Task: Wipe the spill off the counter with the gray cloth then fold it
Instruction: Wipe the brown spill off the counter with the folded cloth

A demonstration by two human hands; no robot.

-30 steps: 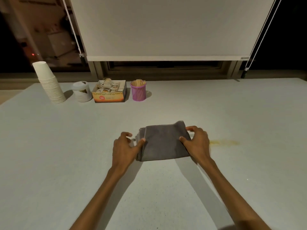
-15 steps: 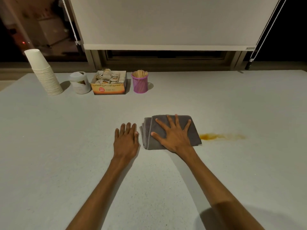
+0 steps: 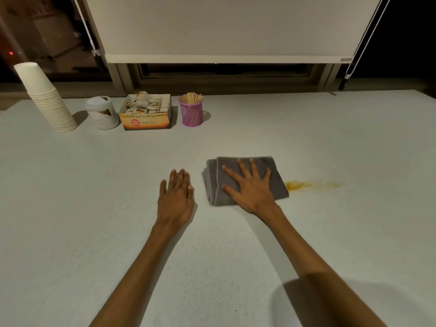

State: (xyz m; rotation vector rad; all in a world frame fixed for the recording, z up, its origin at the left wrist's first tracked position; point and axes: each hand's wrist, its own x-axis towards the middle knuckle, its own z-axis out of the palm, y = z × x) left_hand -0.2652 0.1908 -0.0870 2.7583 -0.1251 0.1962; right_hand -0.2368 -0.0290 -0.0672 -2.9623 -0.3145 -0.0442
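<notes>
A folded gray cloth (image 3: 277, 177) lies flat on the pale counter (image 3: 94, 208), near its middle. My right hand (image 3: 250, 187) rests palm down on top of it with the fingers spread. An orange-yellow spill (image 3: 311, 184) streaks the counter just right of the cloth, its left end touching the cloth's right corner. My left hand (image 3: 175, 197) lies flat on the bare counter a little left of the cloth, fingers together, holding nothing.
Along the counter's far left stand a stack of white paper cups (image 3: 44, 97), a white canister (image 3: 102, 113), an open box of tea bags (image 3: 147, 113) and a purple mesh cup of wooden sticks (image 3: 191, 110). A window blind (image 3: 224, 29) hangs behind.
Both hands let go of the cloth's sides a second ago. The right hand moved on top of the cloth and spread flat; the left settled on the counter beside it.
</notes>
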